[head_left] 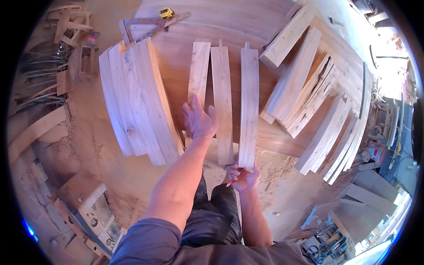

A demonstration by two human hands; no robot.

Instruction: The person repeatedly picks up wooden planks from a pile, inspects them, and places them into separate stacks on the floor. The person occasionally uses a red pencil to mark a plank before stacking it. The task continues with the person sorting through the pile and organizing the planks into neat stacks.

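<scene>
Three narrow wooden boards lie side by side in front of me: a left board (199, 66), a middle board (221, 101) and a right board (249, 97). My left hand (201, 120) has its fingers spread over the lower part of the left board, hiding some of it; whether it touches the wood I cannot tell. At the near end of the right board is my right hand (247, 177), fingers curled, with a thin red pencil (229, 182) sticking out between them. Its fingers are against or just under that board end.
Wide boards are stacked at left (137, 101); rougher beams (293, 75) and more boards (324, 134) lie at right. On the wooden worktop (221, 20) rest a yellow tape measure (166, 13) and a carpenter's square (161, 27). Machinery (95, 216) stands lower left, above a sawdust-covered floor.
</scene>
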